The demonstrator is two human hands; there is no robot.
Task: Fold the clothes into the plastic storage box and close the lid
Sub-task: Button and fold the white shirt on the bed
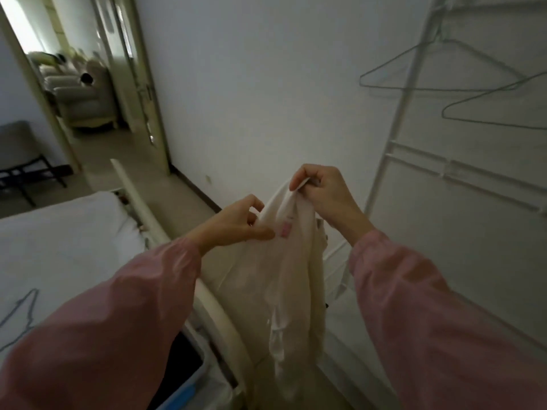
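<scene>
A cream-white garment (284, 279) with a small pink label near its collar hangs in front of me, above the floor. My right hand (322, 196) pinches its top edge at the highest point. My left hand (236, 223) pinches the cloth a little lower and to the left, beside the pink label. Both arms wear pink sleeves. At the bottom left, partly behind my left sleeve, a corner of the plastic storage box (192, 383) shows, with a pale blue rim and a dark inside. Its lid is out of view.
A bed (68, 241) with a white sheet lies at the left, and its cream footboard rail (139, 202) runs towards me. A white clothes rack (414, 149) at the right carries two bare wire hangers (444, 66). An open doorway (85, 84) leads out at the far left.
</scene>
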